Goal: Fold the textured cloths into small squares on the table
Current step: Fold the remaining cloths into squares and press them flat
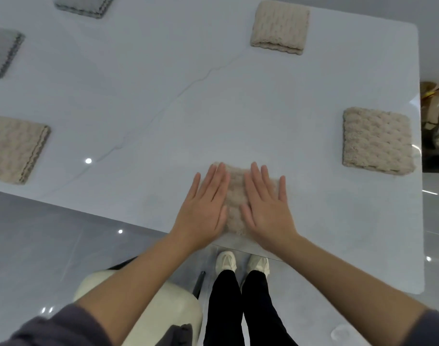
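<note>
- Head view, lower centre: left hand (203, 208) and right hand (266, 208) lie flat, fingers straight, pressing the beige cloth (234, 196) near the table (163, 96) front edge; neither grips anything.
- Progress: this cloth already looks small (final smoothing, I judge). Folded: upper-right beige square (279, 28), right beige square (377, 141), left beige square (13, 148), top grey square (84, 3), far-left grey square (1, 52).
- Cream chair (148, 303) lower left; nothing obstructs the hands.
</note>
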Demonstrator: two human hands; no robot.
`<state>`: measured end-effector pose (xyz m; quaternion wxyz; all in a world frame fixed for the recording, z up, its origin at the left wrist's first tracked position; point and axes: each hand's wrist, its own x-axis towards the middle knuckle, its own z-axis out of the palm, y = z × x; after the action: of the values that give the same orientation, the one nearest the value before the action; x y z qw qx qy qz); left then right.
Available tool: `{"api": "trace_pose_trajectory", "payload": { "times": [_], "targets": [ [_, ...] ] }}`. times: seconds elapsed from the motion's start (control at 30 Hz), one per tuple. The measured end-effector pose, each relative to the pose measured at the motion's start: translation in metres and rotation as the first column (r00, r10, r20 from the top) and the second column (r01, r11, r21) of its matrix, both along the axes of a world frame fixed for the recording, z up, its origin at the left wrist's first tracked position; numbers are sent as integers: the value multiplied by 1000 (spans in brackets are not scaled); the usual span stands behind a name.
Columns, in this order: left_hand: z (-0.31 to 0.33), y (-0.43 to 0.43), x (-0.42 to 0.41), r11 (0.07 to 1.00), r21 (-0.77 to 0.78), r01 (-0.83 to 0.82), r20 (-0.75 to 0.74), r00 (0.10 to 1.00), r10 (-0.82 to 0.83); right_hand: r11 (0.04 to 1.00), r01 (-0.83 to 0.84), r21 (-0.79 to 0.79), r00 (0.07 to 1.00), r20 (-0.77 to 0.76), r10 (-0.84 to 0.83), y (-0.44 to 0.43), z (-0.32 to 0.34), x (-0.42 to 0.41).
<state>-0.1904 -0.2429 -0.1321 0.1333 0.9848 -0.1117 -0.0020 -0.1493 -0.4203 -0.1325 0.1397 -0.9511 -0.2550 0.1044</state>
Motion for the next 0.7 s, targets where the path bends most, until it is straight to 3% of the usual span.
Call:
{"api": "trace_pose_trajectory", "payload": {
  "times": [0.23, 0.57, 0.7],
  "targets": [
    [-16, -10, 7, 996, 88, 14, -66, 998, -8, 991, 30, -132, 999, 35, -25, 16, -18, -8],
    [-6, -12, 1, 998, 39, -50, -176, 983, 56, 993, -29, -114, 999, -16, 28, 0, -4, -3],
    [8, -30, -5, 993, 20, -117, -139, 983, 119, 990, -80, -120, 996, -56, 73, -23, 11, 12]
  ]
}}
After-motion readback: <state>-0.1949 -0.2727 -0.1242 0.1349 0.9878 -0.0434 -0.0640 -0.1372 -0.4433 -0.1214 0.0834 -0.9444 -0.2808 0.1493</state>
